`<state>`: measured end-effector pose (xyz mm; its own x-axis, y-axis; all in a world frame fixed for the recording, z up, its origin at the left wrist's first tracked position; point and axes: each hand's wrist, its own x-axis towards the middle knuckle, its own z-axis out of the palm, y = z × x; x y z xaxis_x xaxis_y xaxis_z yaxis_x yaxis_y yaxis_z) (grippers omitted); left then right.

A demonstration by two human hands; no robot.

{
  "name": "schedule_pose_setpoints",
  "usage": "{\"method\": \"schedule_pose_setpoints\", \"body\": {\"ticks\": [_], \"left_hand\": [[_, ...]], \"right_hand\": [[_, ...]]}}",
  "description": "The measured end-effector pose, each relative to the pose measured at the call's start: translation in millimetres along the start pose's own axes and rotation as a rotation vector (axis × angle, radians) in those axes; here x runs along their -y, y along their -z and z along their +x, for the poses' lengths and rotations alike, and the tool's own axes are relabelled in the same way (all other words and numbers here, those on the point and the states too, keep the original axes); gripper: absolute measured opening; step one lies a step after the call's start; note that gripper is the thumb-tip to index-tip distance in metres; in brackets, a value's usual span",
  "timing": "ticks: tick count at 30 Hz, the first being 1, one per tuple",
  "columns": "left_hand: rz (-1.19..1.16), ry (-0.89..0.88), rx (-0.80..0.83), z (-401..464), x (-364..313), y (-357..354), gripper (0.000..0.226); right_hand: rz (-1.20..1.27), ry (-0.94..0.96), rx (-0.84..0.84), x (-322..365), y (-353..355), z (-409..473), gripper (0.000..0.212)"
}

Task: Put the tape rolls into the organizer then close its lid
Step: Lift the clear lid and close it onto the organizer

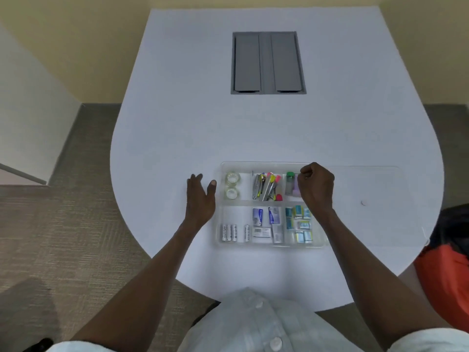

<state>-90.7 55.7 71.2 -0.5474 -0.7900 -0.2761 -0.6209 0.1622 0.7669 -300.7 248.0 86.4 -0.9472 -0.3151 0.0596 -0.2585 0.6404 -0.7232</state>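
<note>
From the head view, two tape rolls [232, 185] sit in the far-left compartment of the clear organizer [272, 204]; the left hand [200, 199] rests just left of it, fingers spread wide, while the right hand [316, 188] is curled over its far-right corner, grip contents unclear; the lid [375, 199] lies right of the organizer

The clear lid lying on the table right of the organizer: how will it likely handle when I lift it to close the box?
The clear lid looks thin and flat, so probably light and somewhat flexible; it may bow if lifted by one edge. Lying flush on the smooth white table, its edge may be hard to get under. Its near-invisible outline makes aligning it over the organizer tricky.
</note>
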Motion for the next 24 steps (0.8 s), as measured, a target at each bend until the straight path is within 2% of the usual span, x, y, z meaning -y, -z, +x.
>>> {"method": "schedule_pose_setpoints", "body": {"ticks": [3, 7, 9, 13, 20, 24], "left_hand": [[-0.016, -0.059, -0.023, -11.9, -20.6, -14.1, 0.054], [-0.002, -0.154, -0.044, -28.3, -37.7, -28.0, 0.054], [0.028, -0.184, -0.054, -35.4, -43.9, -34.4, 0.06], [0.094, -0.229, -0.052, -47.9, -53.8, -48.1, 0.067], [0.154, -0.288, -0.013, -61.6, -61.4, -58.2, 0.067], [0.182, -0.298, 0.007, -65.1, -58.5, -55.4, 0.067]], "right_hand": [[-0.041, -0.03, -0.044, -30.7, 29.4, 4.2, 0.007], [-0.135, -0.182, -0.02, -71.8, 56.7, 5.9, 0.006], [-0.22, -0.218, 0.077, -93.7, 62.8, 6.2, 0.004], [-0.31, -0.194, 0.336, -124.6, 63.7, -0.2, 0.02], [-0.267, -0.209, 0.45, -131.5, 51.9, -13.7, 0.032], [-0.324, -0.173, 0.477, -132.2, 48.8, -22.4, 0.031]]}}
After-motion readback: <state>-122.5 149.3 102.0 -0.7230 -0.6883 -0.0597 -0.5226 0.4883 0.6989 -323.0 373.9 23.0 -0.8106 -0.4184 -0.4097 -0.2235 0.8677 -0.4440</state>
